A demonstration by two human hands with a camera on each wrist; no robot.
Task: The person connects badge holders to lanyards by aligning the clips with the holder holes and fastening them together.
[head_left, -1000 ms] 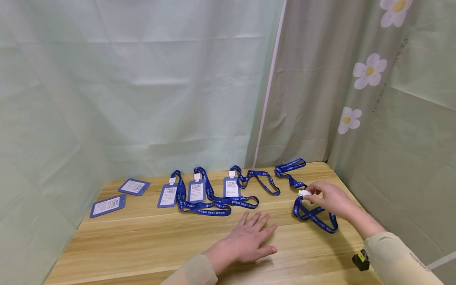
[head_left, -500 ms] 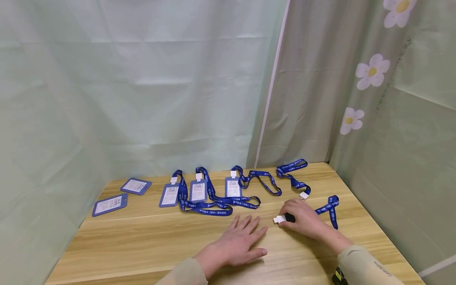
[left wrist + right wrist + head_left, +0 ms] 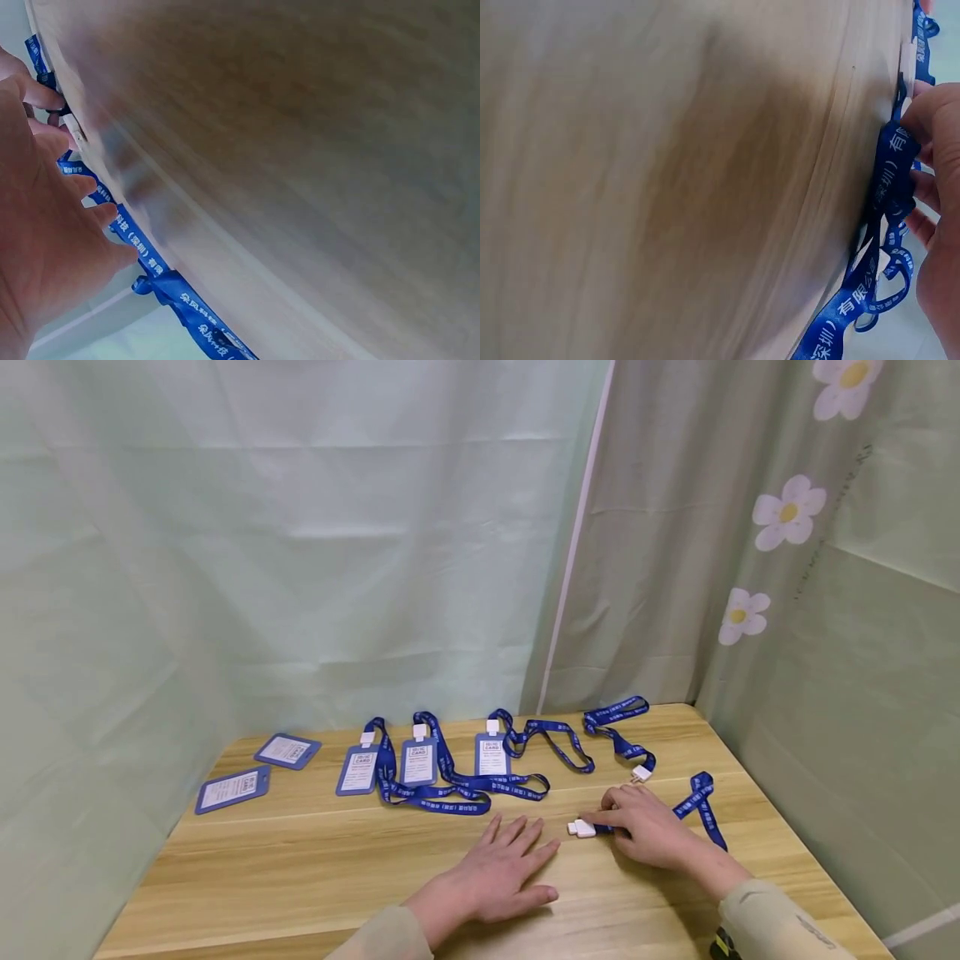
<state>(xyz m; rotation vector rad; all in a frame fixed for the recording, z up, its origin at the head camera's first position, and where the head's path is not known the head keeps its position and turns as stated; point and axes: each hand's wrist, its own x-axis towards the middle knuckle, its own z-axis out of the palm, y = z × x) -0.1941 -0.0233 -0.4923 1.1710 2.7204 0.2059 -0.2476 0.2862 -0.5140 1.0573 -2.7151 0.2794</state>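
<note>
My right hand [image 3: 651,828] is low over the right part of the table, fingers curled at a blue lanyard [image 3: 701,806]. Its index finger touches the strap just behind the white clip [image 3: 582,828], which points left and lies on the table. In the right wrist view the strap [image 3: 892,161] runs under thumb and fingers; the exact contact is partly hidden. My left hand [image 3: 498,872] lies spread on the wood, fingers straight, holding nothing. Another blue lanyard [image 3: 618,735] lies behind the right hand, its white clip [image 3: 641,773] near the knuckles.
Three badge holders with lanyards stand in a row at the back: left [image 3: 357,770], middle [image 3: 418,762] and right [image 3: 492,754]. Two loose badge holders, one nearer [image 3: 232,790] and one farther [image 3: 287,751], lie at the left. Curtains enclose the wooden table [image 3: 300,868].
My right hand took a lanyard's clip from beside the other lanyard, drew it left and nearer, and lowered it to the table. The strap straightened behind it. My left hand shifted slightly left.
</note>
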